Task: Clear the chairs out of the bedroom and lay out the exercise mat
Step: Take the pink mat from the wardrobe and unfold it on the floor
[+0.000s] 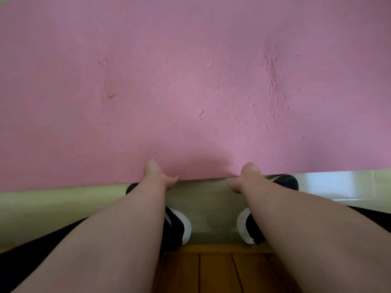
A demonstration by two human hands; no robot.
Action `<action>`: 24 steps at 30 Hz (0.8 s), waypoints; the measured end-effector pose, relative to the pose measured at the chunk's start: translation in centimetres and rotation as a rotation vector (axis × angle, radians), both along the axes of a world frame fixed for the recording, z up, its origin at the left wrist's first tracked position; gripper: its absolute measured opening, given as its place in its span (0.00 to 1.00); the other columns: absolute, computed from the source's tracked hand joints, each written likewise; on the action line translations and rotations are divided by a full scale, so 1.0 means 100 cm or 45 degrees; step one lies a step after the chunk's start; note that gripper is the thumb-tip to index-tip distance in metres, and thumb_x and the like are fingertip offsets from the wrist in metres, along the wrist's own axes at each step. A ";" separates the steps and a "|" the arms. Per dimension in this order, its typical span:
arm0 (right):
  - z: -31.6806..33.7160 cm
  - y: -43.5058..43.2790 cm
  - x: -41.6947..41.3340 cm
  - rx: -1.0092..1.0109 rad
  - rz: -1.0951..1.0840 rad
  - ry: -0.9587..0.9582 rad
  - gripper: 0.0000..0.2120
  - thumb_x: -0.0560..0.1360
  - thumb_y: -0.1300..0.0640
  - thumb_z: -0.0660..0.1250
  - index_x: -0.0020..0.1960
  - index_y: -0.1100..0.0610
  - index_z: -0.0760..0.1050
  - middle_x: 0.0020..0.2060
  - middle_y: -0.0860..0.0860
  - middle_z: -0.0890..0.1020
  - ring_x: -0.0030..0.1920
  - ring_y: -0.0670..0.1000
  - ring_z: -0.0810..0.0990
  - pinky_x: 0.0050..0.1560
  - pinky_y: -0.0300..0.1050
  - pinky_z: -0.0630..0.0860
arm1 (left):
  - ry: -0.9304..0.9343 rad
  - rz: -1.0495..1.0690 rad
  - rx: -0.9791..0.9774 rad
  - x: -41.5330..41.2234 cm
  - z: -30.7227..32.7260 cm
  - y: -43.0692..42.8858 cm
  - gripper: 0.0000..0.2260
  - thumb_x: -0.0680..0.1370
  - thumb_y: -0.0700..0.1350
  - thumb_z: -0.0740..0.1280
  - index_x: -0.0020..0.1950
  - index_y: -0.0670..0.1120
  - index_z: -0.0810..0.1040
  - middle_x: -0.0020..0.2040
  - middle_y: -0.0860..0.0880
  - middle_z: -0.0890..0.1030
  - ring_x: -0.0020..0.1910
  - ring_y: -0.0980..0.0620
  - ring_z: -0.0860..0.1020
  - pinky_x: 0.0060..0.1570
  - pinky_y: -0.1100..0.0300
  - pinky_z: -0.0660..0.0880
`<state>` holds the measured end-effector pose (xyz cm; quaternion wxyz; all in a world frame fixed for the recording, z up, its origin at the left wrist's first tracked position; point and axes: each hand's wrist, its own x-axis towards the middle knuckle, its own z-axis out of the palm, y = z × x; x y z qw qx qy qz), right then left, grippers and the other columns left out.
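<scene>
Both the left hand [157,176] and right hand [247,175] pinch the near edge of the pink exercise mat [190,81], unrolled across the pale floor [42,208] before the person's shoes [177,227]. No chairs in view; seemingly only lowering that edge remains.

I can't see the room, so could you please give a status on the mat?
Left hand, right hand both grip near edge of pink exercise mat. Mat spread out ahead. Nothing on it; shoes right at its edge.
</scene>
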<state>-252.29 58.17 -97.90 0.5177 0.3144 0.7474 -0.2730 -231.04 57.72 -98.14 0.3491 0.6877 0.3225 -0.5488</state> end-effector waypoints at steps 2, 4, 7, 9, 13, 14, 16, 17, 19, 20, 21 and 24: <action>-0.004 -0.002 0.001 0.048 0.101 0.024 0.08 0.78 0.58 0.56 0.49 0.64 0.67 0.62 0.54 0.71 0.60 0.58 0.72 0.63 0.47 0.74 | -0.011 -0.020 0.021 0.006 -0.011 0.003 0.19 0.80 0.53 0.57 0.68 0.46 0.72 0.64 0.45 0.75 0.67 0.41 0.72 0.67 0.40 0.66; -0.006 -0.004 0.000 0.067 0.222 0.010 0.09 0.78 0.60 0.58 0.55 0.63 0.70 0.66 0.59 0.72 0.62 0.60 0.73 0.63 0.50 0.74 | -0.014 -0.053 0.007 0.009 -0.019 0.007 0.20 0.80 0.52 0.57 0.69 0.45 0.72 0.65 0.43 0.76 0.66 0.41 0.73 0.66 0.41 0.67; -0.021 -0.004 -0.007 0.134 0.033 -0.018 0.09 0.74 0.55 0.56 0.48 0.60 0.69 0.61 0.55 0.75 0.57 0.58 0.75 0.67 0.53 0.72 | -0.037 -0.024 0.011 0.014 -0.026 0.011 0.23 0.78 0.54 0.62 0.71 0.47 0.70 0.68 0.42 0.74 0.66 0.39 0.73 0.65 0.38 0.69; -0.034 -0.005 -0.009 0.100 -0.070 -0.038 0.11 0.71 0.54 0.57 0.48 0.59 0.71 0.58 0.53 0.76 0.57 0.58 0.76 0.66 0.55 0.72 | -0.047 0.023 -0.010 0.015 -0.028 0.011 0.26 0.77 0.55 0.64 0.73 0.47 0.68 0.69 0.42 0.73 0.67 0.39 0.73 0.65 0.38 0.69; -0.015 -0.016 -0.001 0.023 -0.098 -0.070 0.09 0.74 0.55 0.58 0.48 0.58 0.74 0.53 0.53 0.78 0.54 0.57 0.78 0.64 0.56 0.75 | -0.056 0.156 -0.068 0.014 -0.030 0.018 0.26 0.79 0.52 0.62 0.76 0.44 0.65 0.71 0.43 0.71 0.70 0.41 0.70 0.67 0.40 0.68; -0.009 -0.020 0.000 0.009 -0.102 -0.063 0.08 0.75 0.56 0.58 0.47 0.58 0.73 0.52 0.53 0.78 0.54 0.57 0.78 0.63 0.56 0.75 | -0.051 0.168 -0.103 0.015 -0.031 0.017 0.23 0.80 0.51 0.61 0.74 0.44 0.67 0.70 0.44 0.72 0.68 0.42 0.72 0.67 0.40 0.69; -0.010 -0.027 0.000 -0.039 -0.141 -0.078 0.08 0.77 0.56 0.57 0.46 0.58 0.72 0.50 0.52 0.78 0.52 0.55 0.78 0.62 0.54 0.76 | -0.054 0.186 -0.159 0.017 -0.030 0.012 0.17 0.81 0.50 0.59 0.67 0.45 0.73 0.67 0.46 0.76 0.66 0.43 0.74 0.67 0.42 0.69; -0.011 -0.030 0.000 -0.054 -0.146 -0.081 0.08 0.77 0.56 0.57 0.46 0.58 0.72 0.51 0.52 0.77 0.49 0.55 0.77 0.61 0.52 0.76 | -0.061 0.177 -0.172 0.018 -0.030 0.009 0.14 0.81 0.50 0.59 0.63 0.45 0.75 0.65 0.47 0.76 0.66 0.44 0.74 0.68 0.43 0.68; -0.010 -0.040 0.000 -0.099 -0.112 -0.102 0.08 0.77 0.55 0.56 0.48 0.58 0.71 0.52 0.51 0.76 0.43 0.54 0.75 0.55 0.46 0.75 | -0.051 0.158 -0.218 0.020 -0.028 -0.003 0.09 0.81 0.50 0.59 0.52 0.47 0.74 0.64 0.49 0.76 0.69 0.46 0.72 0.70 0.45 0.65; -0.011 -0.046 0.000 -0.128 -0.107 -0.122 0.09 0.78 0.54 0.55 0.52 0.58 0.70 0.53 0.52 0.73 0.42 0.54 0.73 0.53 0.46 0.73 | -0.041 0.140 -0.249 0.022 -0.028 -0.010 0.09 0.81 0.51 0.59 0.49 0.47 0.73 0.65 0.49 0.75 0.71 0.46 0.70 0.71 0.45 0.64; -0.012 -0.053 0.000 -0.165 -0.113 -0.142 0.11 0.78 0.53 0.56 0.57 0.57 0.69 0.56 0.54 0.72 0.45 0.55 0.74 0.53 0.47 0.72 | -0.036 0.126 -0.292 0.026 -0.029 -0.016 0.09 0.81 0.51 0.59 0.50 0.47 0.73 0.68 0.50 0.74 0.72 0.47 0.69 0.71 0.45 0.63; -0.014 -0.078 0.001 -0.256 -0.099 -0.224 0.13 0.79 0.50 0.57 0.53 0.59 0.69 0.55 0.54 0.72 0.49 0.55 0.76 0.47 0.48 0.75 | -0.030 0.083 -0.451 0.033 -0.027 -0.041 0.16 0.82 0.50 0.57 0.68 0.49 0.73 0.71 0.52 0.73 0.72 0.48 0.70 0.71 0.46 0.62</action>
